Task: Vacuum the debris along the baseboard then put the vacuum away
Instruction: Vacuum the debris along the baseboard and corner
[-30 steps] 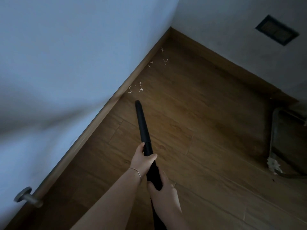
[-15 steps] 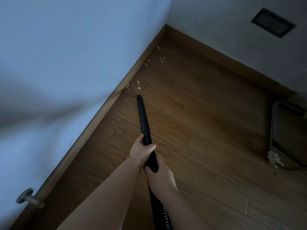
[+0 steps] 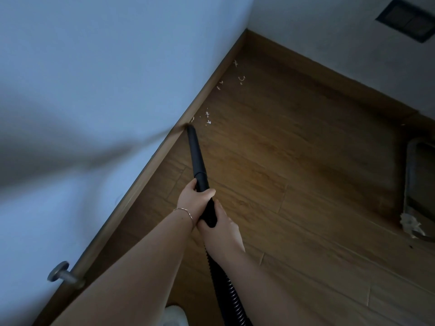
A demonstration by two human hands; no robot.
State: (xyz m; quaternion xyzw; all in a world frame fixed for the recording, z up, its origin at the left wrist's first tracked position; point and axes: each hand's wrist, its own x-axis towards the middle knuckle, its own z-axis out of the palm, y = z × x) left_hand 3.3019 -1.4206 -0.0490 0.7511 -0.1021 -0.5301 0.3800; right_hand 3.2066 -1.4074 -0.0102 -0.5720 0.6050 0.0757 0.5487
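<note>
Far left, low on the wall: a metal door stop (image 3: 61, 275) jutting out just above the baseboard (image 3: 150, 164), its far end blurred. Across the wall, a broad soft shadow, shapeless.

Centre: left hand (image 3: 193, 200), thin bracelet (image 3: 184, 212) at the wrist, wrapped round the black vacuum wand (image 3: 197, 158), thumb over the top, fingers hidden behind the tube. Just nearer, right hand (image 3: 220, 228) closed round the wand's lower end, where the rigid tube meets the ribbed hose (image 3: 227, 288); fingers tucked underneath, out of sight. Hose cut off by the bottom edge; vacuum body not in view. Wand tip down at the foot of the baseboard, right beside the nearest pale crumbs of debris (image 3: 207, 117); actual touching too dim to tell. More scraps scattered farther along the board toward the corner, too small to identify.

Bottom edge, between the forearms: something pale (image 3: 174, 315), half cropped, unclear.

Upper right: a dark wall plate (image 3: 406, 18), partly cut off. Far right: a dark metal frame (image 3: 410, 180) with a whitish crumpled scrap (image 3: 410, 223) at its foot, mostly lost in gloom and the frame edge.
</note>
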